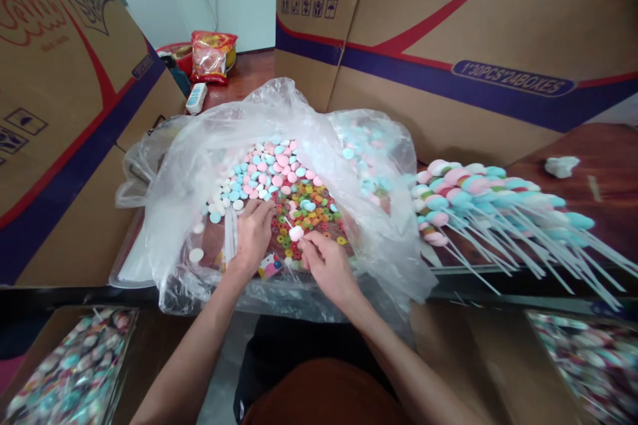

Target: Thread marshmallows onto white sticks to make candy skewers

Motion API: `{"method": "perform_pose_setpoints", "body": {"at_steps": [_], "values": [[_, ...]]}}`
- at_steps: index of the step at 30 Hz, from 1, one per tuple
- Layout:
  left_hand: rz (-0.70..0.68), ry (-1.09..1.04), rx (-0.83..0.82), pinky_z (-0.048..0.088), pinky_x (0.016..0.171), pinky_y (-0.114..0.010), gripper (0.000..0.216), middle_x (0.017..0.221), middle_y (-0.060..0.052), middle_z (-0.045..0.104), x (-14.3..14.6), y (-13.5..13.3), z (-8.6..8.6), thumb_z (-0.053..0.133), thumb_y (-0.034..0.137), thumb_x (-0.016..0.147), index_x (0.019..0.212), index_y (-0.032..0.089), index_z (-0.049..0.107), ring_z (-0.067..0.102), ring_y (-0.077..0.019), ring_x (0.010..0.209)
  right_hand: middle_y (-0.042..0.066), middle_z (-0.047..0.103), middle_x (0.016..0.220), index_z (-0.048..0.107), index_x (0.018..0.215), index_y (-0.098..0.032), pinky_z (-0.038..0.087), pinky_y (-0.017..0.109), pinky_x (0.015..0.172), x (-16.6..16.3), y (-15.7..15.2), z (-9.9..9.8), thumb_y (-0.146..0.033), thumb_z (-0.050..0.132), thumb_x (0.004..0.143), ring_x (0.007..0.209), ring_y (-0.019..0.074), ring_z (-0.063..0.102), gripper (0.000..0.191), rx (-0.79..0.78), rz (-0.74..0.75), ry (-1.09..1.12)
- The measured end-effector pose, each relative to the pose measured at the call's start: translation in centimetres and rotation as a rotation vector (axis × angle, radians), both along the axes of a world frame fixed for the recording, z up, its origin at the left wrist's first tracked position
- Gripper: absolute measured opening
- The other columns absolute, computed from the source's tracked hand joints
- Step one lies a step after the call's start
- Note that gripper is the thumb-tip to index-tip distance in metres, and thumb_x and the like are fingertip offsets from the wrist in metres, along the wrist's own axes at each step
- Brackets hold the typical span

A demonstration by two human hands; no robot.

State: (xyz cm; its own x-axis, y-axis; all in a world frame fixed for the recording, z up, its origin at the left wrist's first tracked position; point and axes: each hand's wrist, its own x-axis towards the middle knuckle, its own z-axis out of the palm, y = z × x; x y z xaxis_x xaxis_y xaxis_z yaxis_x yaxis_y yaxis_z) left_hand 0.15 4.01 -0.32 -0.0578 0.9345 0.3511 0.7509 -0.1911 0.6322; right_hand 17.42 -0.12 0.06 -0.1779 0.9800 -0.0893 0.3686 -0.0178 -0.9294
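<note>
My right hand point(326, 264) pinches a lollipop stick threaded through a pink-and-white marshmallow point(296, 233); the white stick tip pokes out up and to the left. Just across from it, my left hand point(255, 232) has its fingers curled together, and what they hold, if anything, is hidden. Beside that hand stands a bundle of white sticks point(230, 234). Below both hands lie small ring candies point(319, 212) in red, orange, yellow and green. Loose pink, blue and white marshmallows point(259, 169) are heaped behind them, inside a clear plastic bag point(184, 179).
Finished candy sticks point(488, 192) are piled at the right. Large cardboard boxes point(448, 33) stand behind and at the left. Open boxes of wrapped candies point(74, 365) sit low on both sides. A red packet point(212, 56) and a white remote point(197, 98) lie at the back.
</note>
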Motion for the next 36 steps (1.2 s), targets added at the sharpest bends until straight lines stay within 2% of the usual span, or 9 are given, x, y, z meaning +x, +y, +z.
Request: {"method": "perform_pose_setpoints", "body": {"at_steps": [9, 14, 16, 18, 21, 24, 28, 31, 36], "values": [[-0.217, 0.282, -0.11, 0.05, 0.079, -0.03, 0.031, 0.098, -0.008, 0.06, -1.0, 1.3, 0.5, 0.042, 0.007, 0.091, 0.104, 0.021, 0.067, 0.06, -0.0192, 0.088, -0.003, 0.054, 0.053, 0.054, 0.07, -0.023, 0.034, 0.026, 0.054, 0.0, -0.1, -0.1, -0.033, 0.048, 0.091, 0.049, 0.0135, 0.047, 0.024, -0.004, -0.005, 0.047], [-0.233, 0.347, -0.098, 0.049, 0.079, -0.031, 0.03, 0.094, -0.008, 0.062, -1.0, 1.5, 0.9, 0.043, 0.008, 0.089, 0.101, 0.019, 0.068, 0.06, -0.02, 0.086, -0.003, 0.055, 0.055, 0.055, 0.071, -0.022, 0.034, 0.025, 0.054, 0.1, -0.1, -0.2, -0.033, 0.048, 0.092, 0.051, 0.0134, 0.048, 0.025, -0.001, 0.001, 0.045], [-0.202, 0.205, -0.071, 0.048, 0.08, -0.03, 0.026, 0.095, -0.007, 0.065, -0.9, 1.2, 0.8, 0.047, 0.011, 0.089, 0.098, 0.02, 0.069, 0.061, -0.019, 0.087, -0.002, 0.056, 0.057, 0.057, 0.074, -0.022, 0.034, 0.025, 0.053, 0.2, -0.1, -0.1, -0.034, 0.047, 0.092, 0.051, 0.0133, 0.048, 0.024, -0.004, 0.012, 0.063], [-0.144, -0.067, -0.09, 0.048, 0.076, -0.027, 0.02, 0.093, -0.005, 0.068, -0.9, 0.9, 0.7, 0.052, 0.017, 0.088, 0.096, 0.02, 0.07, 0.062, -0.0168, 0.082, -0.003, 0.056, 0.058, 0.06, 0.079, -0.022, 0.034, 0.025, 0.052, 0.2, 0.0, 0.1, -0.034, 0.047, 0.093, 0.051, 0.0131, 0.048, 0.023, -0.019, 0.02, 0.093], [-0.097, -0.503, -0.24, 0.047, 0.065, -0.024, 0.016, 0.082, -0.001, 0.07, -1.2, 0.4, 0.5, 0.062, 0.028, 0.084, 0.094, 0.019, 0.071, 0.061, -0.0139, 0.07, -0.003, 0.055, 0.057, 0.062, 0.082, -0.021, 0.034, 0.025, 0.052, 0.2, 0.0, 0.5, -0.035, 0.046, 0.093, 0.051, 0.0131, 0.048, 0.024, -0.027, 0.02, 0.113], [-0.092, -0.603, -0.292, 0.046, 0.062, -0.022, 0.017, 0.077, 0.0, 0.069, -1.4, 0.1, 0.2, 0.066, 0.03, 0.08, 0.091, 0.018, 0.072, 0.06, -0.0128, 0.067, -0.003, 0.054, 0.056, 0.061, 0.08, -0.02, 0.036, 0.025, 0.053, 0.2, 0.0, 0.6, -0.035, 0.046, 0.092, 0.051, 0.0133, 0.048, 0.024, -0.015, 0.002, 0.109], [-0.118, -0.395, -0.188, 0.049, 0.071, -0.025, 0.013, 0.088, -0.003, 0.072, -1.2, 0.1, 0.2, 0.065, 0.022, 0.082, 0.092, 0.017, 0.073, 0.063, -0.0149, 0.077, -0.002, 0.054, 0.056, 0.063, 0.083, -0.019, 0.038, 0.026, 0.055, 0.6, 0.1, 0.2, -0.038, 0.048, 0.091, 0.052, 0.0143, 0.05, 0.025, 0.012, -0.05, 0.122], [-0.176, -0.106, -0.132, 0.049, 0.077, -0.027, 0.016, 0.093, -0.004, 0.071, -0.5, 0.1, 0.7, 0.062, 0.015, 0.085, 0.096, 0.02, 0.073, 0.064, -0.0165, 0.082, -0.002, 0.053, 0.057, 0.063, 0.083, -0.019, 0.039, 0.026, 0.054, 1.0, 0.1, -0.2, -0.039, 0.049, 0.09, 0.052, 0.0145, 0.05, 0.026, 0.034, -0.073, 0.125], [-0.241, 0.285, -0.195, 0.047, 0.074, -0.028, 0.023, 0.095, -0.007, 0.068, 0.4, 0.5, 1.7, 0.053, 0.01, 0.09, 0.097, 0.019, 0.073, 0.064, -0.0199, 0.086, -0.002, 0.053, 0.056, 0.061, 0.077, -0.019, 0.038, 0.025, 0.053, 1.4, -0.1, -0.4, -0.039, 0.049, 0.09, 0.052, 0.0138, 0.049, 0.026, 0.027, -0.072, 0.123]]}}
